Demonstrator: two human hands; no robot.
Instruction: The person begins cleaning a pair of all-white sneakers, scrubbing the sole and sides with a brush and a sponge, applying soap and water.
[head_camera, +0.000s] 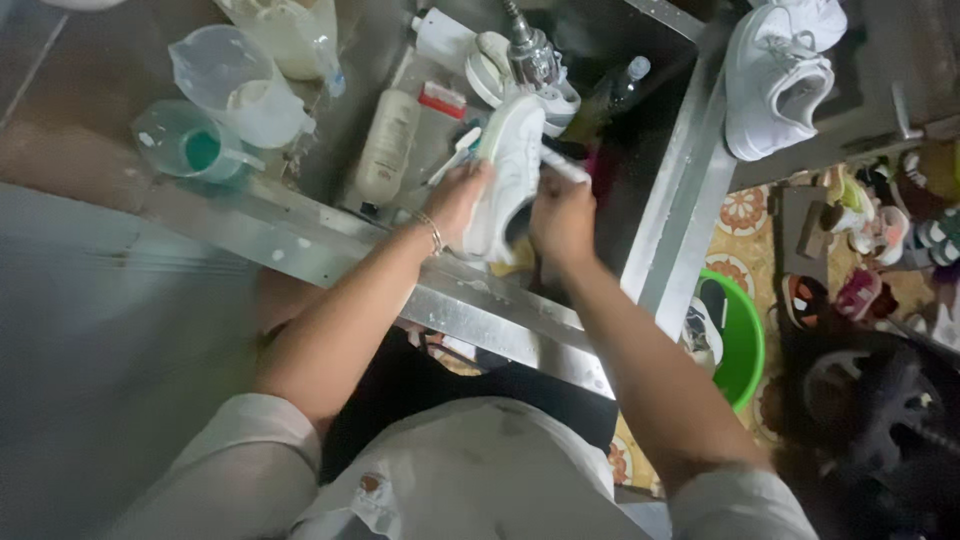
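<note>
Both hands are being kept on a white sneaker (512, 170): left hand (458, 203) grasping its side, right hand (562, 218) clenching a brush (563, 166); its long axis is being pointed far-near, slightly rightward.

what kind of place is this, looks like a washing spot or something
Probably a home wash area used for cleaning shoes: a metal sink with a tap, the left hand and right hand on a white sneaker over it, and more shoes on the floor.

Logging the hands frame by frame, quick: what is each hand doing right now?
Left hand: closed around the white sneaker, holding it over the sink.
Right hand: closed on a white brush against the sneaker.
</note>
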